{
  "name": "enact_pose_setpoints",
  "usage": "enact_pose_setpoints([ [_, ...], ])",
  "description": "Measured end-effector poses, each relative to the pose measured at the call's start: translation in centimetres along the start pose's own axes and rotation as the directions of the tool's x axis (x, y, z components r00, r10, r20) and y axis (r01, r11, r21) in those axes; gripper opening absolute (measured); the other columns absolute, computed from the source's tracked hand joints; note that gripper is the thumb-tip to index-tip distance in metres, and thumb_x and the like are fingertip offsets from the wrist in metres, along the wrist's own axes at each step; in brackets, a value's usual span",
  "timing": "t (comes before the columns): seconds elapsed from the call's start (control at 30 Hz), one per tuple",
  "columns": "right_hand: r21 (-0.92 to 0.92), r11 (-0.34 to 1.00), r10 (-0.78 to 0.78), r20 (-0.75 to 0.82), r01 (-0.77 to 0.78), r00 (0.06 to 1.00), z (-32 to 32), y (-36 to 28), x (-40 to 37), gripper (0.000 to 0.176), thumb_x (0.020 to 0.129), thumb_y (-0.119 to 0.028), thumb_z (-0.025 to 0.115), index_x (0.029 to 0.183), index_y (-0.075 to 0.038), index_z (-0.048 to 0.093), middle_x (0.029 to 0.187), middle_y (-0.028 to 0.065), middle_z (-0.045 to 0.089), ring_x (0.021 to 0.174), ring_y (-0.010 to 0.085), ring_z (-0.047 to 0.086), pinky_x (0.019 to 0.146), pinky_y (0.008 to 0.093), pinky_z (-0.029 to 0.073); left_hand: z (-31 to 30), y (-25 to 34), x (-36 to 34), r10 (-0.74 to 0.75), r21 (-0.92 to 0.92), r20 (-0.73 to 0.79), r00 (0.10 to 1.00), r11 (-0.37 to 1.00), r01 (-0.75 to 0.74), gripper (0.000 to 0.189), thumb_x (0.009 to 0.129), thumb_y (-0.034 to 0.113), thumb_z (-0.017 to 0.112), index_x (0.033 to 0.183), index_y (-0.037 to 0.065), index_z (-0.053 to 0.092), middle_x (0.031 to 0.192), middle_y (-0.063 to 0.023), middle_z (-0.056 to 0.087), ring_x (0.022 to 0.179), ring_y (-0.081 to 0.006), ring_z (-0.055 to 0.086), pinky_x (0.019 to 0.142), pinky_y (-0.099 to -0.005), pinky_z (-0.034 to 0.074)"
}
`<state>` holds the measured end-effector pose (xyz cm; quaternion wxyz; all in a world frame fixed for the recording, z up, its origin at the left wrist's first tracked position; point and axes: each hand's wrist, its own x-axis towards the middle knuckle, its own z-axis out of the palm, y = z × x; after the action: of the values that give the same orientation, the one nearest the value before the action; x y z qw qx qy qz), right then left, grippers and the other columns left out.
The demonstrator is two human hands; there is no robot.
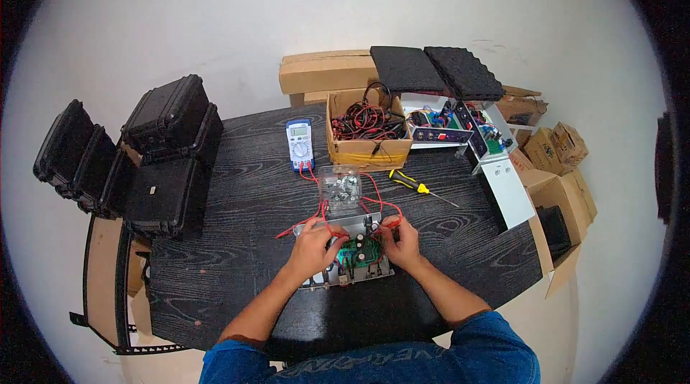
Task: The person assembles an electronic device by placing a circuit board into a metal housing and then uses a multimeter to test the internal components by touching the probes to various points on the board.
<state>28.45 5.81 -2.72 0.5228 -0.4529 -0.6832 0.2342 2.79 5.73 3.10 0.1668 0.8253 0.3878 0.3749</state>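
An open metal chassis (pixel 338 224) with a green circuit board (pixel 350 256) lies in front of me, between both hands. My left hand (pixel 309 251) is closed on a red test lead (pixel 325 217) at the board's left side. On the right, my right hand (pixel 402 244) pinches another red test lead (pixel 392 206), its fingers at the chassis's right rear. Whether the lead tips touch the board is too small to see. Red wires run back to a blue-and-white multimeter (pixel 300 145). Just behind the chassis sits a clear plastic box (pixel 341 188) of small metal parts.
A yellow-and-black screwdriver (pixel 411 182) lies on the dark table (pixel 230 254). A cardboard box (pixel 370 154) of cables stands behind, beside opened electronic units (pixel 438 136). Black hard cases (pixel 165 193) line the left; more cartons (pixel 553 147) are at the right.
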Motion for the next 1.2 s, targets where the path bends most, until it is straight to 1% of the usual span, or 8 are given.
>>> enact_pose_setpoints([
  [0.17, -0.006, 0.999, 0.046, 0.033, -0.046, 0.998, -0.3, -1.1, 0.2, 0.014, 0.099, -0.013, 0.069, 0.105, -0.003, 0.062, 0.087, 0.0126, 0.072, 0.079, 0.0260, 0.074, 0.071, 0.0363, 0.057, 0.2, -0.4, -0.2, -0.030, -0.017, 0.034, 0.999, 0.999, 0.031, 0.011, 0.091, 0.013, 0.074, 0.102, 0.011, 0.072, 0.099, -0.0037, 0.077, 0.095, -0.0261, 0.074, 0.110, -0.0504, 0.042],
  [0.27, -0.034, 0.999, 0.010, 0.042, -0.009, 0.999, -0.3, -1.1, 0.4, 0.014, 0.098, -0.012, 0.070, 0.104, -0.003, 0.063, 0.087, 0.0127, 0.072, 0.077, 0.0259, 0.074, 0.070, 0.0362, 0.057, 0.0, 0.0, 0.1, 0.003, 0.007, -0.003, 1.000, 1.000, -0.003, 0.010, 0.091, 0.014, 0.075, 0.099, 0.008, 0.072, 0.090, -0.0077, 0.076, 0.084, -0.0268, 0.072, 0.101, -0.0430, 0.046],
  [0.47, -0.074, 0.997, 0.023, 0.030, -0.021, 0.999, 0.1, -0.4, 0.1, 0.013, 0.096, -0.010, 0.071, 0.104, -0.003, 0.063, 0.089, 0.0131, 0.071, 0.077, 0.0280, 0.074, 0.068, 0.0370, 0.057, 0.1, -0.3, 0.1, -0.002, 0.024, 0.020, 1.000, 1.000, 0.002, 0.010, 0.091, 0.015, 0.075, 0.099, 0.009, 0.073, 0.089, -0.0068, 0.076, 0.083, -0.0251, 0.073, 0.101, -0.0423, 0.046],
  [0.63, -0.130, 0.991, 0.002, 0.088, 0.010, 0.996, -0.3, -0.8, 0.0, 0.013, 0.094, -0.005, 0.070, 0.105, -0.004, 0.063, 0.091, 0.0142, 0.071, 0.082, 0.0329, 0.074, 0.069, 0.0398, 0.058, 0.2, -0.6, -0.3, -0.043, -0.010, 0.056, 0.998, 0.999, 0.043, 0.011, 0.093, 0.017, 0.074, 0.101, 0.010, 0.073, 0.100, -0.0037, 0.077, 0.094, -0.0263, 0.072, 0.104, -0.0466, 0.045],
  [0.73, -0.106, 0.992, -0.071, 0.047, 0.076, 0.996, 0.1, -0.5, 0.0, 0.012, 0.101, -0.015, 0.066, 0.099, -0.004, 0.061, 0.087, 0.0129, 0.071, 0.075, 0.0258, 0.073, 0.069, 0.0349, 0.058, 0.3, -0.6, -0.3, -0.023, -0.003, 0.038, 0.999, 1.000, 0.024, 0.011, 0.093, 0.017, 0.074, 0.102, 0.010, 0.073, 0.099, -0.0043, 0.077, 0.094, -0.0265, 0.073, 0.104, -0.0465, 0.045],
  [0.83, -0.115, 0.992, -0.034, 0.090, 0.044, 0.995, -0.2, -0.8, 0.1, 0.011, 0.100, -0.014, 0.065, 0.100, -0.003, 0.061, 0.088, 0.0129, 0.071, 0.076, 0.0269, 0.074, 0.069, 0.0357, 0.058, 0.0, -0.4, -0.1, -0.010, -0.010, 0.031, 0.999, 1.000, 0.010, 0.011, 0.093, 0.017, 0.075, 0.102, 0.010, 0.073, 0.099, -0.0048, 0.077, 0.094, -0.0265, 0.073, 0.104, -0.0469, 0.046],
  [0.93, -0.090, 0.996, -0.013, 0.131, 0.025, 0.991, -0.5, -1.0, 0.1, 0.018, 0.092, -0.003, 0.069, 0.108, -0.004, 0.062, 0.099, 0.0146, 0.070, 0.088, 0.0361, 0.073, 0.075, 0.0422, 0.059, 0.1, -0.4, -0.2, -0.018, -0.015, 0.028, 0.999, 1.000, 0.018, 0.012, 0.093, 0.018, 0.075, 0.102, 0.010, 0.073, 0.098, -0.0053, 0.077, 0.093, -0.0268, 0.073, 0.104, -0.0475, 0.046],
  [1.2, -0.085, 0.994, -0.051, 0.126, 0.062, 0.991, -0.4, -1.4, 0.4, 0.018, 0.091, -0.002, 0.070, 0.108, -0.003, 0.063, 0.098, 0.0152, 0.070, 0.087, 0.0344, 0.074, 0.075, 0.0409, 0.059, 0.0, -0.5, -0.2, -0.015, 0.010, 0.042, 0.999, 1.000, 0.015, 0.012, 0.093, 0.018, 0.075, 0.102, 0.010, 0.072, 0.098, -0.0050, 0.077, 0.092, -0.0262, 0.073, 0.105, -0.0481, 0.046],
])
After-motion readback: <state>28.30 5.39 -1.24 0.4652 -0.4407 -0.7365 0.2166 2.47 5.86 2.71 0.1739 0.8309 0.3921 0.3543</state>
